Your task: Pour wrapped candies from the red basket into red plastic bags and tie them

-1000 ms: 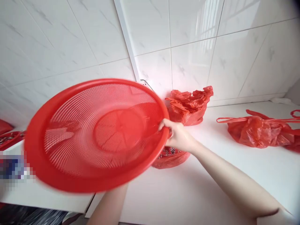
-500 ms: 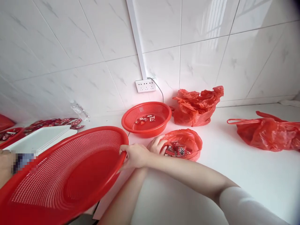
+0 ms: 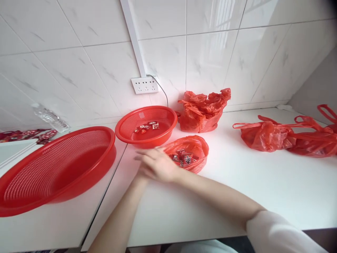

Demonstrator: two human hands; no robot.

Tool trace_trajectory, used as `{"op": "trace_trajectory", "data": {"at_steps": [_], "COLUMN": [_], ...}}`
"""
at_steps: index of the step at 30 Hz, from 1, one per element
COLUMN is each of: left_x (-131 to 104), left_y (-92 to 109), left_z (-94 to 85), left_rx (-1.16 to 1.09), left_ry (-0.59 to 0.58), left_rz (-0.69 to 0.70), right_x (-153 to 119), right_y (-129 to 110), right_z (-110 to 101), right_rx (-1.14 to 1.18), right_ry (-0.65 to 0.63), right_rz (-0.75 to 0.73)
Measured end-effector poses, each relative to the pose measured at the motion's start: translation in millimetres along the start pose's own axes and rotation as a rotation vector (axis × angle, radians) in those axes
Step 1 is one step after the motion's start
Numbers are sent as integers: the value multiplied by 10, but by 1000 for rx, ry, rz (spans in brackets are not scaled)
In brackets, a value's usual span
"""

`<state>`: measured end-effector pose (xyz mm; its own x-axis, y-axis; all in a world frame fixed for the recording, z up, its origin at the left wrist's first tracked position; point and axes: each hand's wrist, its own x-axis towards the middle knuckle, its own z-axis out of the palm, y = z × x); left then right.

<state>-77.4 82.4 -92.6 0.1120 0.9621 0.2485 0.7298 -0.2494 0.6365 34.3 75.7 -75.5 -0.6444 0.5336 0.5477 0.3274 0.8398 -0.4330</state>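
We look at a white table (image 3: 244, 182) whose back edge meets a tiled wall (image 3: 163, 52) with a socket strip (image 3: 145, 85); a seam divides it from a second white table (image 3: 52, 225) on the left. The small basket (image 3: 147, 141), with a few packets (image 3: 142, 130) inside, stands at the back left corner. A crumpled bag (image 3: 201, 121) sits beside it along the back edge, and tied bags (image 3: 268, 137) lie towards the right end. The open bag (image 3: 202, 147), holding red packets (image 3: 187, 159), is just beside our hands, between the front and back edges.

Our right hand (image 3: 159, 165) is blurred, fingers stretched out and slightly apart. It mostly covers our left hand (image 3: 143, 173), so we cannot tell whether that one is open or gripping. The big basket (image 3: 110, 160) is cut off at its left end, and the bottle (image 3: 51, 117) behind it is partly hidden.

Half a second ago our right hand gripped the big basket's rim; now the basket rests on the second table, close to the seam, and that hand has crossed to the left one.
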Motion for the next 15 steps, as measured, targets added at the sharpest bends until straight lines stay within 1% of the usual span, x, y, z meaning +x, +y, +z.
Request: {"op": "trace_trajectory", "data": {"at_steps": [1, 2, 3, 4, 5, 6, 7, 8, 9, 10, 11, 12, 13, 14, 15], "left_x": [-21, -44, -69, -95, -119, -140, -157, -168, -171, -166, -152, -130, -102, -68, -30], "left_y": [36, 73, 109, 141, 167, 184, 191, 188, 176, 160, 143, 129, 124, 131, 154], "left_z": [-67, -136, -202, -258, -302, -330, -344, -347, -344, -343, -349, -369, -405, -458, -528], "left_rx": [32, 80, 166, 305, 409, 465, 472, 426, 358, 289, 224, 165, 106, 49, -9], "left_ry": [23, 43, 62, 44, -33, -151, -290, -421, -516, -564, -563, -522, -454, -375, -295], "left_rz": [-30, -61, -112, -193, -267, -324, -360, -368, -363, -356, -351, -345, -335, -319, -291], "right_x": [-207, -408, -598, -773, -930, -1066, -1178, -1264, -1322, -1353, -1358, -1340, -1301, -1245, -1175], "right_y": [118, 250, 391, 534, 675, 807, 925, 1027, 1108, 1167, 1203, 1216, 1209, 1184, 1145], "right_z": [-159, -310, -446, -563, -658, -732, -787, -828, -859, -887, -916, -953, -1000, -1061, -1136], "right_rx": [-36, -81, -129, -163, -173, -164, -141, -100, -30, 68, 176, 279, 367, 432, 469], "right_ry": [34, 85, 166, 255, 344, 428, 513, 568, 590, 569, 515, 447, 386, 361, 383], "right_rz": [1, 51, 133, 228, 321, 429, 536, 631, 727, 809, 869, 905, 913, 900, 871]}}
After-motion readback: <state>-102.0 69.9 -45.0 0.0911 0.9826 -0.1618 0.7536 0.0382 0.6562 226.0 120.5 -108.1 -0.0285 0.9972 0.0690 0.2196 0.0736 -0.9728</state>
